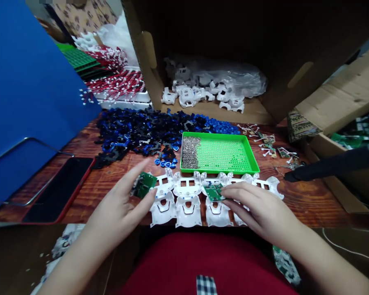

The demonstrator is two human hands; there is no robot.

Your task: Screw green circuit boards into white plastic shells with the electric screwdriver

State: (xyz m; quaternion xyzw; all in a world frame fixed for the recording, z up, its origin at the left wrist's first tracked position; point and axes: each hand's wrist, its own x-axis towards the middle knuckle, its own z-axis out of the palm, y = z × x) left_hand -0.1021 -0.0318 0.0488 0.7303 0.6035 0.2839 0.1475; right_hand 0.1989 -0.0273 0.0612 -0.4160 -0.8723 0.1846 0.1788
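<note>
In my left hand (pixel 123 194) a few green circuit boards (pixel 145 184) are gripped between thumb and fingers, beside the leftmost white shell. My right hand (pixel 249 200) pinches another green circuit board (pixel 213 191) by its right edge, over one of the white plastic shells (pixel 188 211). Several such shells stand side by side in a row along the table's front edge. My right hand covers part of the shells on the right. Whether that board touches the shell under it I cannot tell.
Behind the shells is a green tray (pixel 219 169) with small screws at its left. Blue and black parts (pixel 135 131) are heaped behind left. A phone (pixel 60 190) lies at left. A cardboard box (pixel 255 112) holds white shells. A black rod (pixel 332 164) juts in from the right.
</note>
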